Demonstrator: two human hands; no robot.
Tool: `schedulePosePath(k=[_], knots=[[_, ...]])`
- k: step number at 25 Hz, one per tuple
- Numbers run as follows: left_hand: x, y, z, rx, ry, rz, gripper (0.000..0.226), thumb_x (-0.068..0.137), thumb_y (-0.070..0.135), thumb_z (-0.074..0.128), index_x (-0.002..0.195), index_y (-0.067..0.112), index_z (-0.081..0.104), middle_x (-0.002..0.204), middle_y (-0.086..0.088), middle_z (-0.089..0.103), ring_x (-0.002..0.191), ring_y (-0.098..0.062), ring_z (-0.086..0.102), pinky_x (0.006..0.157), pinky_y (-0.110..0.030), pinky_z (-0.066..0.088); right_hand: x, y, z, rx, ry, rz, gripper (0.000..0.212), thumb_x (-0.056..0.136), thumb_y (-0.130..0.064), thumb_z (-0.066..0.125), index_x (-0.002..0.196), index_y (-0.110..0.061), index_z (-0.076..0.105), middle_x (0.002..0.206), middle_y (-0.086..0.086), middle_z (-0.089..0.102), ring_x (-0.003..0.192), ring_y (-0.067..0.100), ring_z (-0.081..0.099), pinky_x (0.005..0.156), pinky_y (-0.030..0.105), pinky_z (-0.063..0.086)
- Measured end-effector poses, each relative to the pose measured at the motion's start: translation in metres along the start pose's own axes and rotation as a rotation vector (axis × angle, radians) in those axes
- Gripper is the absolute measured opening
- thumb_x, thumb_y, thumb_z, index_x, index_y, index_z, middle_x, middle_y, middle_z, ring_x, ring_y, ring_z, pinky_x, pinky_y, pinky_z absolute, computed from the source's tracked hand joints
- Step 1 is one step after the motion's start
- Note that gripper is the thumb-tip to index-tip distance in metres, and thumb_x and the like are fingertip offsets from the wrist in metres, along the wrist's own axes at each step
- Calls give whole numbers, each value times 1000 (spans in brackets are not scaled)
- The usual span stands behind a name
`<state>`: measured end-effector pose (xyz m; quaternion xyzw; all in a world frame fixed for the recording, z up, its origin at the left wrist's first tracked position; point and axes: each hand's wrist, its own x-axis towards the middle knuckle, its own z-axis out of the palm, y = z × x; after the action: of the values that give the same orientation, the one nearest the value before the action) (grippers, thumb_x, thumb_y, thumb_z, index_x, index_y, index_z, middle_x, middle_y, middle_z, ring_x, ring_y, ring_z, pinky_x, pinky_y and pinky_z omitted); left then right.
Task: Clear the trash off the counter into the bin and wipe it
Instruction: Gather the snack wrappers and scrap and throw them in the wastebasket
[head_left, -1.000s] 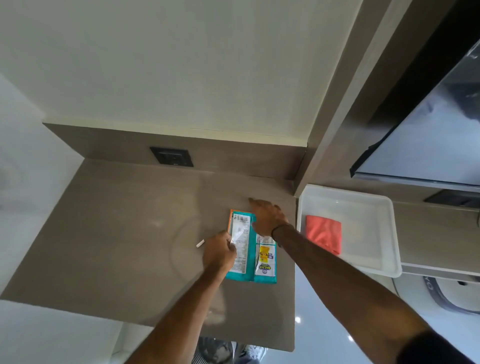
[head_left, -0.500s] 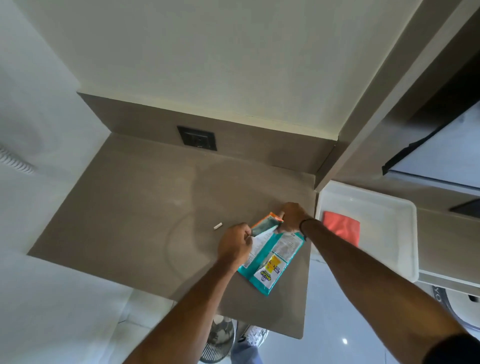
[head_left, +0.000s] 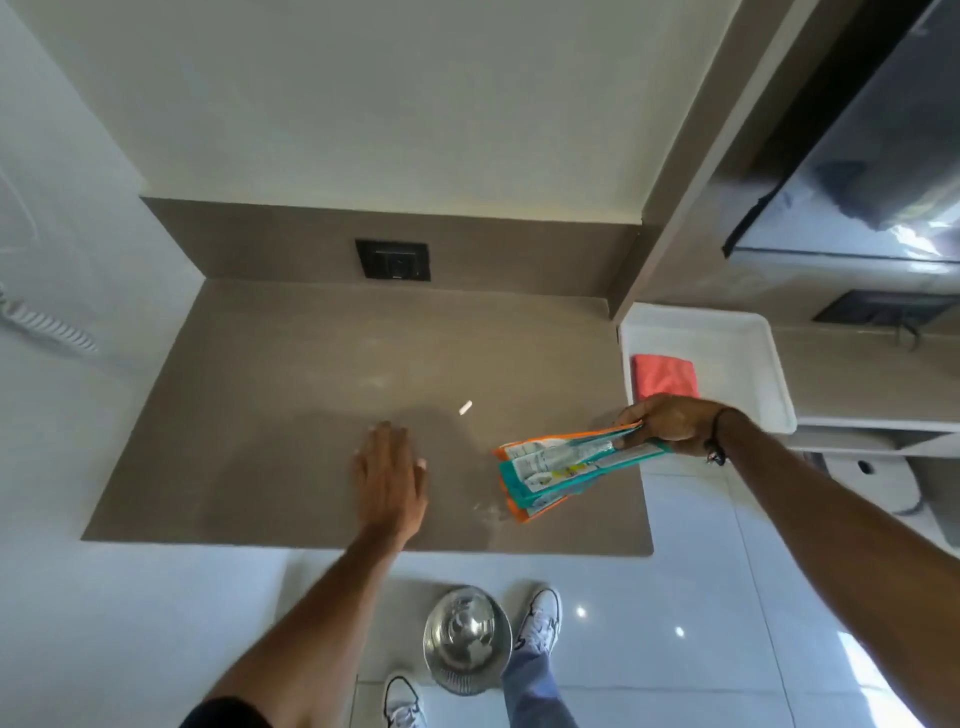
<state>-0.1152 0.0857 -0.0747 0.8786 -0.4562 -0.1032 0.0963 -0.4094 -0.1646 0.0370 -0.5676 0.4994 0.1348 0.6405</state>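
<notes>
My right hand grips a bunch of teal and orange snack wrappers by one end, lifted above the right part of the brown counter. My left hand hovers flat over the counter's middle, fingers apart and holding nothing. A small white scrap lies on the counter between the two hands. A shiny metal bin stands on the floor below the counter's front edge, between my feet. A red cloth lies in a white tray to the right.
A black wall socket sits in the backsplash behind the counter. A dark glossy appliance hangs at upper right. A white coiled cord is at the far left. White glossy floor tiles lie below.
My right hand has gathered the wrappers and lifted them off the counter toward the right. My left hand let go of them and moved left, opening flat. The view tilted down, revealing the bin.
</notes>
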Motion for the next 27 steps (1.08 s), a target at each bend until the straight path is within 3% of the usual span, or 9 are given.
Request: schedulePosePath(k=[3, 5, 9, 11, 14, 17, 22, 27], knots=[[-9, -42, 10, 73, -86, 56, 67, 103, 46, 33, 162, 16, 22, 172, -16, 13, 160, -38, 13, 128, -58, 11, -21, 26, 64, 0, 58, 39, 13, 82, 12, 70, 80, 0, 75, 92, 16, 71, 89, 29, 67, 88, 35, 56], [-9, -51, 14, 88, -59, 100, 69, 101, 49, 30, 162, 17, 24, 172, -15, 17, 159, -38, 15, 128, -60, 12, -27, 48, 106, 5, 79, 69, 11, 81, 13, 70, 85, 3, 73, 89, 16, 71, 85, 29, 66, 86, 36, 56], [-9, -55, 21, 76, -5, 120, 67, 100, 48, 32, 160, 18, 28, 170, -15, 23, 158, -38, 20, 126, -63, 17, -27, 105, 179, 153, 96, 143, 16, 84, 15, 66, 100, 16, 71, 81, 14, 71, 73, 23, 66, 66, 22, 59], [-10, -56, 23, 90, 2, 120, 68, 100, 50, 31, 160, 18, 27, 171, -14, 20, 159, -36, 18, 126, -63, 17, -17, 138, 210, 249, 171, 182, 11, 82, 18, 66, 88, 12, 72, 73, 13, 70, 64, 20, 67, 58, 21, 58], [-6, -54, 27, 110, 23, 91, 70, 100, 52, 25, 161, 18, 22, 173, -12, 15, 160, -34, 15, 127, -62, 17, 17, 182, 246, 267, 373, 279, 12, 78, 17, 72, 81, 5, 74, 85, 14, 67, 75, 24, 67, 78, 35, 61], [-3, -60, 38, 156, 50, 92, 72, 100, 55, 23, 161, 18, 19, 173, -11, 15, 160, -32, 15, 127, -61, 17, 70, 223, 281, 84, 531, 369, 19, 79, -6, 75, 97, -8, 81, 89, 5, 73, 84, 15, 66, 77, 21, 52], [-3, -74, 57, 224, 137, 99, 71, 100, 55, 25, 160, 18, 21, 172, -10, 18, 159, -32, 18, 127, -61, 15, 145, 274, 341, 78, 476, 419, 27, 80, -16, 70, 106, -18, 80, 106, 12, 77, 97, 29, 73, 87, 35, 61], [5, -64, 49, 203, 142, 105, 71, 100, 56, 24, 160, 19, 21, 172, -10, 17, 160, -32, 18, 127, -62, 15, 125, 269, 341, 121, 553, 259, 19, 77, -11, 71, 94, -14, 80, 91, 13, 79, 88, 35, 75, 84, 47, 61]])
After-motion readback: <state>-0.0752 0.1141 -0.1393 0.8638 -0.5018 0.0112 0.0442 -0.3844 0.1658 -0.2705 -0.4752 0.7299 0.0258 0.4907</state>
